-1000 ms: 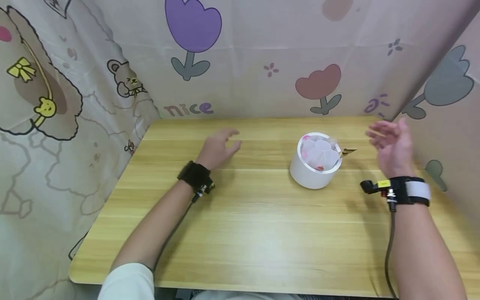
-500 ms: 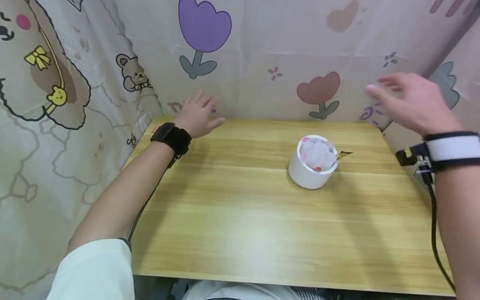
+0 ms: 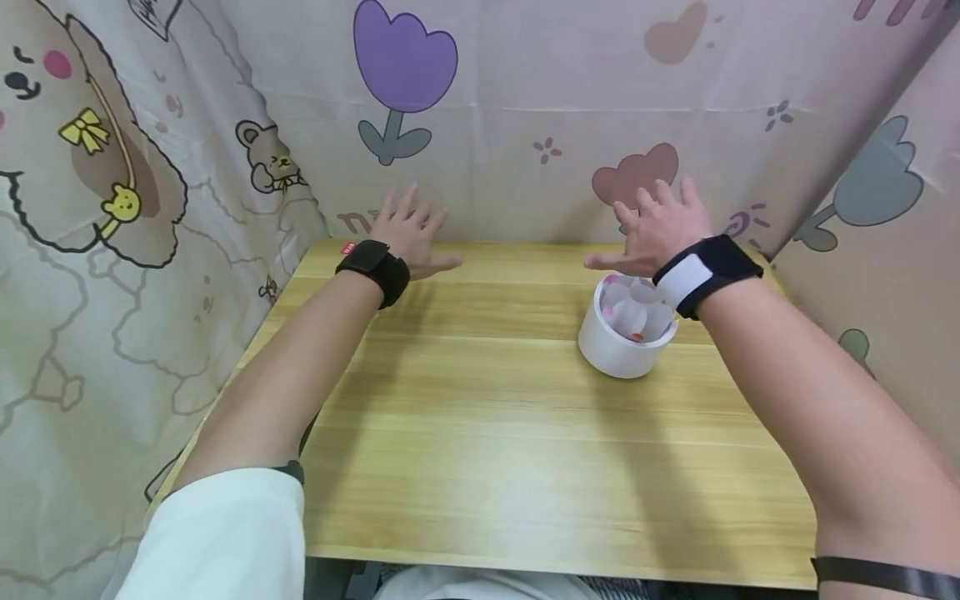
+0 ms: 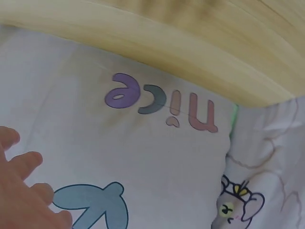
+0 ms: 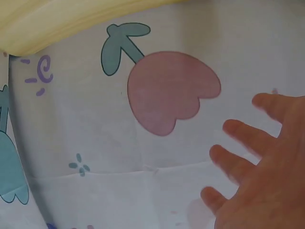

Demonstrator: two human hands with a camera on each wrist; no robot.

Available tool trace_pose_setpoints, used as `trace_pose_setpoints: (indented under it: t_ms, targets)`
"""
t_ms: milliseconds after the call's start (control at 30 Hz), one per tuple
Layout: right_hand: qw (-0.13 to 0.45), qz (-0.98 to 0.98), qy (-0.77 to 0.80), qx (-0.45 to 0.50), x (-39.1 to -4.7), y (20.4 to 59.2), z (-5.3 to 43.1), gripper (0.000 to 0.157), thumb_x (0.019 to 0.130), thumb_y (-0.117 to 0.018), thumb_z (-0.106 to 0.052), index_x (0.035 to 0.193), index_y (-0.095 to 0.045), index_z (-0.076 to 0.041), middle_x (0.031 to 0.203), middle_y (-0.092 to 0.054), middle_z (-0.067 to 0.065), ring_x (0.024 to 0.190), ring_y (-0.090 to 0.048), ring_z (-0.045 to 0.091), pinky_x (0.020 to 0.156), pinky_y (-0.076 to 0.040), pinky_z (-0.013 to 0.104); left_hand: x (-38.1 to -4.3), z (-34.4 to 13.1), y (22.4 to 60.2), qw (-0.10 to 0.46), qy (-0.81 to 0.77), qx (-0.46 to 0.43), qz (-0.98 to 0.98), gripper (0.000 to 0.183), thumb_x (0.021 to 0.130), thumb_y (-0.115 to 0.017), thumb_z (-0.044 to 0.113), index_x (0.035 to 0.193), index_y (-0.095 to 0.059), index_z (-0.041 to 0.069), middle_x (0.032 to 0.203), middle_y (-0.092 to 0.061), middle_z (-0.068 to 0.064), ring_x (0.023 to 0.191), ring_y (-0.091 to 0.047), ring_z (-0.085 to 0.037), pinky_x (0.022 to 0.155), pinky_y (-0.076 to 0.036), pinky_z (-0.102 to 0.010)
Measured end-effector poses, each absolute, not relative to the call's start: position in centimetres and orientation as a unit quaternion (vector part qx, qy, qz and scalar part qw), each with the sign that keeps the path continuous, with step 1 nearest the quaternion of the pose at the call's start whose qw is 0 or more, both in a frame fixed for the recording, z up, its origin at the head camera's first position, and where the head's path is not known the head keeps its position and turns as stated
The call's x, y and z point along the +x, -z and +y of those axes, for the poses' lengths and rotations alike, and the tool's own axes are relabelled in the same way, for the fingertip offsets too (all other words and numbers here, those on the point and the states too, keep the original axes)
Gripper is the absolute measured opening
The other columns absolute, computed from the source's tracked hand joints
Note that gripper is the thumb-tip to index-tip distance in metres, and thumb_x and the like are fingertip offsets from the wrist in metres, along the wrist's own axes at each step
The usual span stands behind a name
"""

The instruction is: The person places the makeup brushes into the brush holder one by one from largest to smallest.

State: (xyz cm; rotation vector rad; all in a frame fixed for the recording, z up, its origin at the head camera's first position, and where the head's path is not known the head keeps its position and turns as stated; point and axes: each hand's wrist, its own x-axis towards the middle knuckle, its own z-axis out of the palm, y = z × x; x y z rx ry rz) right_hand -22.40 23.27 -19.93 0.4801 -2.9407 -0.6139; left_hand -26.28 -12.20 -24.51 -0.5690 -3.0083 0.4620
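Note:
Both hands are raised over the far part of the table with fingers spread and nothing held. My left hand (image 3: 411,240) is near the back edge on the left, in front of the curtain's printed word. Above and behind a white round pot (image 3: 617,350), my right hand (image 3: 663,229) hovers, its wrist strap covering part of the pot's rim. Inside the pot sit whitish translucent petal-like pieces (image 3: 630,315) with pink and orange bits; their exact kind is unclear. In the wrist views the spread fingers of the left hand (image 4: 26,191) and right hand (image 5: 267,167) show against the curtain.
The wooden table (image 3: 480,433) fills the middle of the head view. A printed curtain (image 3: 510,75) stands along its back, with more curtain at the left and right sides. A small red tag (image 3: 348,247) shows at the back left edge.
My right hand has come from the right side inward, over the back of the pot. The left hand has gone from low over the table to near the back edge, fingers now spread.

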Motion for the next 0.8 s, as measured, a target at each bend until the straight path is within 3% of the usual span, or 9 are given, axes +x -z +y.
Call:
trace_pose_setpoints:
  t_ms: [200,500,800]
  targets:
    - [0.063,-0.964,0.199,0.163,-22.4,20.6,23.7,0.111,0.073,-0.032,-0.09,0.146,-0.036,-0.005,0.139,-0.037,0.03,0.134,-0.018,0.05,0.107,-0.004,0.067,-26.6,-12.8,24.8,0.022,-0.172,-0.187,-0.967,0.093,0.089,-0.031,0.074,0.156,-0.009,0.013,0.159,-0.011,-0.015,0.144,0.007,-0.039,0.114,0.006,-0.057]
    - [0.055,-0.966,0.208,0.145,-22.8,20.8,24.2,0.119,0.07,-0.028,-0.093,0.149,-0.028,-0.004,0.144,-0.031,0.032,0.136,-0.014,0.051,0.108,-0.002,0.068,-26.6,-13.0,24.9,0.046,-0.206,-0.188,-0.959,0.094,0.089,-0.032,0.073,0.155,-0.01,0.01,0.158,-0.017,-0.015,0.144,0.005,-0.038,0.115,0.004,-0.056]
    - [0.025,-0.968,0.216,0.126,-22.8,21.3,23.5,0.118,0.069,-0.031,-0.093,0.153,-0.022,-0.011,0.152,-0.017,0.028,0.139,-0.005,0.049,0.108,0.004,0.068,-26.0,-11.9,25.5,0.057,-0.23,-0.199,-0.951,0.093,0.087,-0.026,0.078,0.156,-0.01,0.017,0.16,-0.011,-0.012,0.144,0.008,-0.036,0.114,0.007,-0.057]
